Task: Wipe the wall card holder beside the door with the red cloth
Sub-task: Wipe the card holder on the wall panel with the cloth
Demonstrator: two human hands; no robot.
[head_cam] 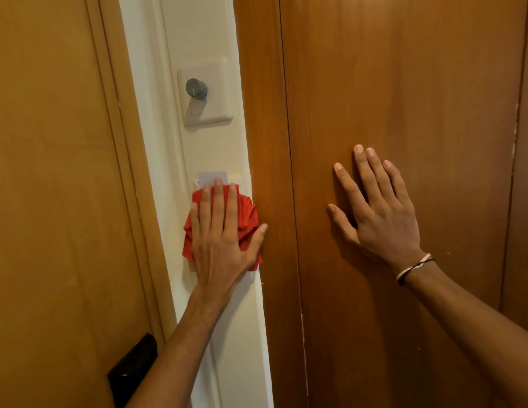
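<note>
My left hand [220,234] lies flat on the red cloth [247,214], pressing it against the cream wall strip between two wooden panels. The cloth covers nearly all of the wall card holder [235,180]; only its top edge shows, with a pale card [212,177] sticking up out of it just above my fingertips. My right hand [377,207] rests flat with fingers spread on the wooden panel to the right, holding nothing.
A white switch plate with a grey round knob [196,88] sits on the wall above the card holder. A wooden door [50,201] fills the left, with a black lock plate [131,366] at its lower edge. Brown wooden panelling [404,83] fills the right.
</note>
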